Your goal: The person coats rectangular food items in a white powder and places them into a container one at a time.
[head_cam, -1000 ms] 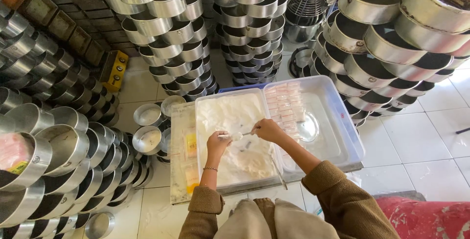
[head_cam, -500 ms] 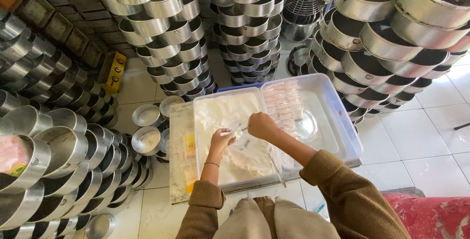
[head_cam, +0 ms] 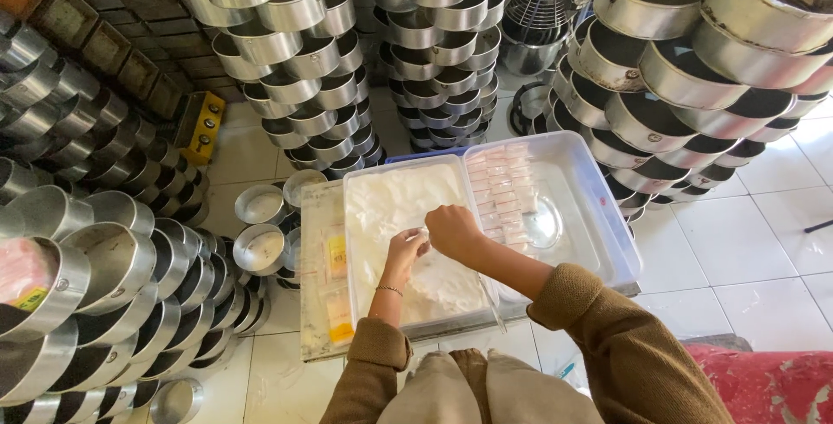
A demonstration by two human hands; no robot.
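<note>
- The left hand (head_cam: 404, 249) sits just left of the frame's centre, over a clear plastic tub (head_cam: 369, 183) filled with white powder (head_cam: 408, 207); its fingers are curled together around something small and pale, too small to tell what.
- The right hand (head_cam: 453, 230) is touching the left hand from the right; its fingers are bent inward and pressed together at the same small pale thing.
- Both forearms come up from the bottom of the frame in olive-brown sleeves (head_cam: 626, 348), and a thin bracelet (head_cam: 389, 289) circles the left wrist.
- The white powder fills the tub from its upper edge to its lower edge, directly under both hands.
- Just right of it stands a second clear tub (head_cam: 607, 216), touching the first; a row of small pinkish packets (head_cam: 501, 188) lies along its left side, and a round metal bowl (head_cam: 541, 223) rests in its middle.
- Left of the powder tub, a flat clear sheet (head_cam: 314, 302) carries small packets with yellow and orange labels (head_cam: 337, 255).
- Tall stacks of round metal pans (head_cam: 286, 51) ring the scene: upper left, upper centre, upper right and down the left edge.
- Everything stands on a white tiled floor (head_cam: 746, 250).
- A red cloth (head_cam: 781, 385) shows at the lower right corner.
</note>
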